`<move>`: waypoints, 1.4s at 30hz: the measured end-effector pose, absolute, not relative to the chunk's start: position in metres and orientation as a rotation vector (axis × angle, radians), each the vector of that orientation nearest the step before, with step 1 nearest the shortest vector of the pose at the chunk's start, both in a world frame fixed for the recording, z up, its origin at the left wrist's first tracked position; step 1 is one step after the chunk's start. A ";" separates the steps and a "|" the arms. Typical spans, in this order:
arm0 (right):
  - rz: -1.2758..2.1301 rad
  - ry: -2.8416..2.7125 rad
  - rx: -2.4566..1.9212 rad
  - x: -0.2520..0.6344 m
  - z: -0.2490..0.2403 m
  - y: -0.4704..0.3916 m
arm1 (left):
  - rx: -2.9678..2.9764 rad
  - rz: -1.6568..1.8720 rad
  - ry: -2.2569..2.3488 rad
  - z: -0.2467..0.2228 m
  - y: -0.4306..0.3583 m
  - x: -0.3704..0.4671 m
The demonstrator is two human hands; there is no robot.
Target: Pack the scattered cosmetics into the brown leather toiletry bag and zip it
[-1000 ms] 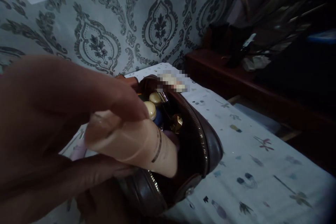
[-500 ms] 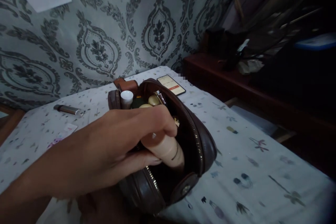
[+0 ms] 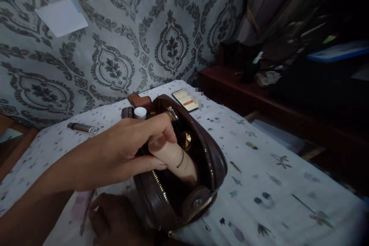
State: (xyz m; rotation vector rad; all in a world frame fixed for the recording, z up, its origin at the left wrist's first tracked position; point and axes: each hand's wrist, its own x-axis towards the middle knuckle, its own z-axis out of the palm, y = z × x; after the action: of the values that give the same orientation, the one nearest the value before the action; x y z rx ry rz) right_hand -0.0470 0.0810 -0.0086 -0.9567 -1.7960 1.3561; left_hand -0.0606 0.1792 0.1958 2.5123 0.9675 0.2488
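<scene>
My left hand [image 3: 121, 150] reaches in from the left over a dark brown zipped bag [image 3: 220, 161], which lies open. Its thumb and fingers grip a beige bottle [image 3: 175, 159], tilted with its lower end inside the bag. A white cap [image 3: 140, 113], a silver-and-gold item [image 3: 172, 113] and a faceted gold cap [image 3: 187, 139] show in the bag. My right hand [image 3: 112, 215], dark and partly cut off, rests low beside the bag's near left side, fingers curled; what they hold, if anything, is hidden.
A phone [image 3: 186, 100] lies behind the bag, near a brown leather item [image 3: 140, 101]. A silver tube [image 3: 82, 128] is at the left, and a dim pink item [image 3: 81, 204] lies near my right hand. A dark red ledge [image 3: 225, 82] with clutter stands right.
The view has shifted, showing more of my right hand and the pink item. My left hand still grips the bottle, and more of the bottle and the gold cap shows.
</scene>
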 end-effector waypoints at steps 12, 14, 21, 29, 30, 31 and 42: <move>1.319 -1.804 -0.828 -0.039 -0.007 0.084 | 2.492 0.181 0.966 0.205 0.180 -0.045; 1.331 -1.812 -0.813 -0.037 -0.005 0.085 | 2.481 0.199 0.969 0.206 0.178 -0.039; 1.337 -1.873 -0.768 -0.035 0.001 0.087 | 2.462 0.149 1.002 0.208 0.182 -0.034; 1.286 -1.905 -0.780 -0.037 -0.003 0.085 | 2.419 0.079 0.983 0.212 0.187 -0.041; 1.285 -1.908 -0.789 -0.038 -0.004 0.085 | 2.416 0.073 0.978 0.213 0.187 -0.042; 1.282 -1.906 -0.802 -0.039 -0.005 0.085 | 2.418 0.067 0.977 0.213 0.188 -0.043; 1.181 -1.772 -0.975 -0.063 -0.030 0.072 | 2.528 0.042 1.036 0.209 0.185 -0.054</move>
State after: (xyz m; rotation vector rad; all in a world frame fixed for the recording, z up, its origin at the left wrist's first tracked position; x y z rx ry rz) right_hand -0.0635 0.0716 -0.0296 -0.9755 -1.7717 1.1814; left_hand -0.0536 0.1845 0.2085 2.5277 1.0357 0.0420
